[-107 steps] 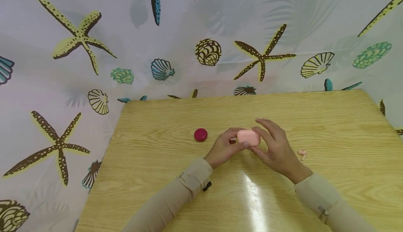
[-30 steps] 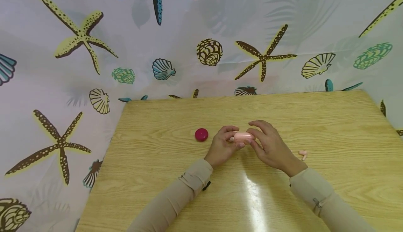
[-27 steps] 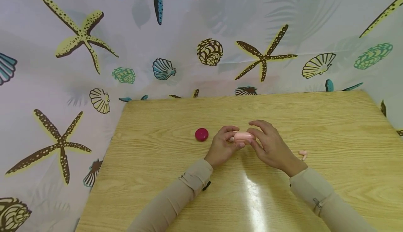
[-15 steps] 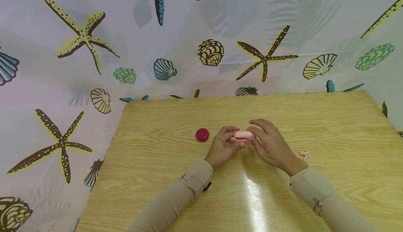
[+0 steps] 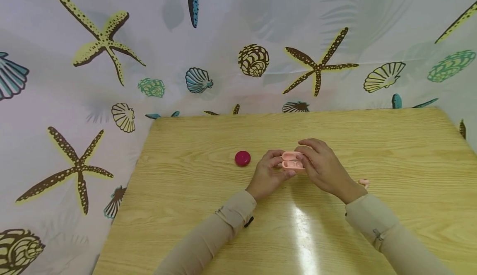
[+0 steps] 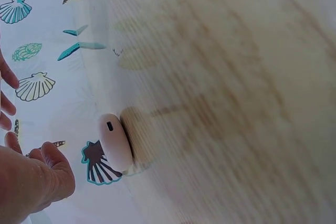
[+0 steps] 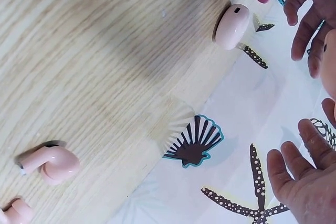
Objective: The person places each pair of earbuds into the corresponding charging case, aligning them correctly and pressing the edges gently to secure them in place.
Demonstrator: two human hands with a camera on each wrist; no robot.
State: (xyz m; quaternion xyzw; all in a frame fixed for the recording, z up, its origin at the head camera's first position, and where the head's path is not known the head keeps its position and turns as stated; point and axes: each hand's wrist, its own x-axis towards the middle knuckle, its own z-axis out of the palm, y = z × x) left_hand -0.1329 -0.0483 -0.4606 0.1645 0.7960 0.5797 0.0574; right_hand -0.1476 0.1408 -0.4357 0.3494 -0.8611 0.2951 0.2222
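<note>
While the wooden surface (image 5: 372,142) spreads beneath, we see the left hand (image 5: 269,174) and right hand (image 5: 323,168) both gripping the pink earbud case (image 5: 292,161), lid open. Left of the case sits a magenta cap (image 5: 242,158); right of it, 1 loose earbud (image 5: 364,182).

Both forearms in beige sleeves angle inward, hands meeting mid-frame. Left hand (image 5: 269,174): fingers curled, thumb and fingertips in a pinch grip. Right hand (image 5: 323,168): fingers arched over from above, also curled in a grip.
</note>
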